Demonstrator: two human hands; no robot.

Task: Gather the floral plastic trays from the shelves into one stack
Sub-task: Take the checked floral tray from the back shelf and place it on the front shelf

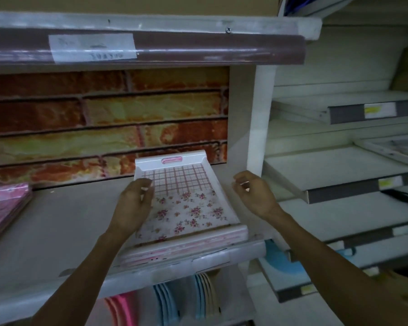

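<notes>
A stack of white plastic trays (pixel 186 208) with pink flowers and a pink check pattern lies on the grey shelf (pixel 57 231), its near end at the shelf's front edge. My left hand (pixel 133 203) rests on the top tray's left rim, its fingers curled over the edge. Just right of the stack, my right hand (pixel 252 191) hovers with loosely curled fingers and holds nothing. A pink floral pile (pixel 3 208) lies at the far left of the same shelf.
A brick-pattern panel (pixel 104 118) backs the shelf. Below the front lip stand pink, blue and cream plates (pixel 165 302) on edge. White shelves (pixel 335 170) with yellow price tags rise to the right; one holds another tray (pixel 400 149).
</notes>
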